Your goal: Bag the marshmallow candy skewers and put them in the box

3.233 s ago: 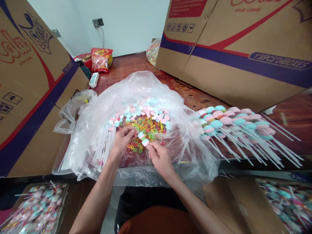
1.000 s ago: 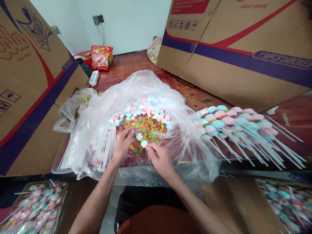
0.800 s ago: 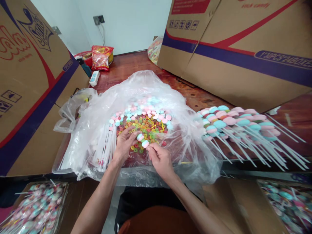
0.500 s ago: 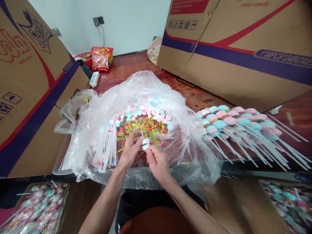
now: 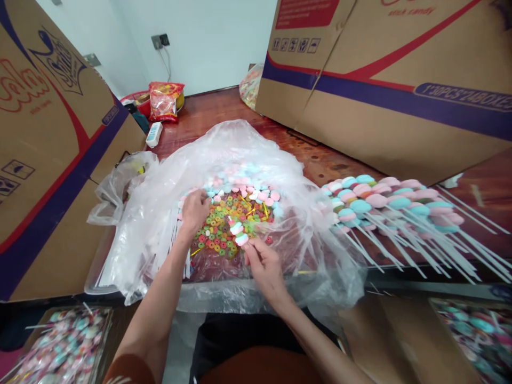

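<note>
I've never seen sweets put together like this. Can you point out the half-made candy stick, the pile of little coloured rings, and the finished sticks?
candy stick (image 5: 239,234): head view, its stacked marshmallow pieces.
coloured rings (image 5: 218,226): head view, middle of pile.
finished sticks (image 5: 376,200): head view, marshmallow ends.

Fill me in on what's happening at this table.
A person is working over an open plastic bag of sweets. The right hand holds a stick threaded with marshmallow discs, while the left hand reaches into the loose marshmallows beside a pile of ring candies. Finished skewers lie fanned out to the right.
</note>
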`<state>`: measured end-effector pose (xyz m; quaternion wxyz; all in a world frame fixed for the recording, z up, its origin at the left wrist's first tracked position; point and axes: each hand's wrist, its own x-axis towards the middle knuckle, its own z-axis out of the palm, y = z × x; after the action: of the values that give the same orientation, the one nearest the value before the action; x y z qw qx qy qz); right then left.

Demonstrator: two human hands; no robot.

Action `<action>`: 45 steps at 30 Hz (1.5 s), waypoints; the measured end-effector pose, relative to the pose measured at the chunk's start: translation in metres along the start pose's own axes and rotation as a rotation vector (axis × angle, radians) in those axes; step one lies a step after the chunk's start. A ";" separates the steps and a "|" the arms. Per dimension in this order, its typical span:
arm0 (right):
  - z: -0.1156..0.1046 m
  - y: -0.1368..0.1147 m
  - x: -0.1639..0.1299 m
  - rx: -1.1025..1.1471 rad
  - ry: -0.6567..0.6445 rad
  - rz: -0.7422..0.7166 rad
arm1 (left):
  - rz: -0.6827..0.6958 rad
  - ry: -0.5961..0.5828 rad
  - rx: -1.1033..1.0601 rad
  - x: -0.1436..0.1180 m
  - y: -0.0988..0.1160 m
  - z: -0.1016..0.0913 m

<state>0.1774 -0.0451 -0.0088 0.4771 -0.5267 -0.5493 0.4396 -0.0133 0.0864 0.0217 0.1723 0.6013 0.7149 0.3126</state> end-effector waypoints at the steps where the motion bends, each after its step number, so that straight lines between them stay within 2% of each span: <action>1: 0.001 0.001 -0.001 -0.003 -0.005 -0.010 | -0.001 -0.025 -0.003 0.004 -0.002 0.001; 4: 0.001 0.002 -0.001 0.000 -0.009 -0.023 | -0.007 -0.083 -0.055 0.007 -0.005 0.003; 7: 0.000 0.003 0.000 -0.001 -0.014 -0.018 | -0.022 -0.119 -0.164 0.003 -0.010 -0.003; 10: 0.000 0.004 -0.001 -0.010 -0.015 -0.023 | -0.062 -0.104 -0.345 0.006 -0.015 -0.011; 13: 0.001 0.005 -0.001 -0.014 -0.014 -0.020 | -0.104 -0.070 -0.483 0.017 -0.017 -0.009; 18: 0.002 0.006 -0.001 -0.018 -0.024 -0.025 | -0.139 -0.046 -0.495 0.034 -0.017 0.003; 21: 0.001 0.006 -0.001 -0.022 -0.033 -0.030 | -0.121 -0.064 -0.453 0.033 -0.021 -0.003; 27: 0.000 0.006 -0.001 -0.030 -0.039 -0.033 | -0.015 -0.155 -0.226 0.021 -0.029 -0.027; 31: 0.001 0.007 -0.001 -0.051 -0.044 -0.031 | 0.094 -0.195 -0.060 0.017 -0.023 -0.022; 36: 0.002 0.008 0.000 -0.073 -0.050 -0.025 | 0.213 -0.215 0.042 0.015 -0.018 -0.014; 39: 0.002 0.007 0.000 -0.063 -0.036 -0.029 | 0.245 -0.186 0.066 0.008 -0.017 -0.016; 41: 0.003 0.006 0.000 -0.044 -0.020 -0.035 | 0.266 -0.123 0.055 -0.004 -0.015 -0.017; 43: 0.002 0.004 0.000 -0.010 -0.004 -0.028 | 0.345 -0.056 0.023 -0.022 -0.011 -0.014; 45: 0.002 0.002 0.001 0.022 0.013 -0.013 | 0.488 -0.043 -0.003 -0.045 -0.005 -0.008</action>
<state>0.1761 -0.0438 -0.0110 0.4892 -0.5209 -0.5446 0.4390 -0.0122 0.0411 0.0185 0.1075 0.7624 0.5443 0.3330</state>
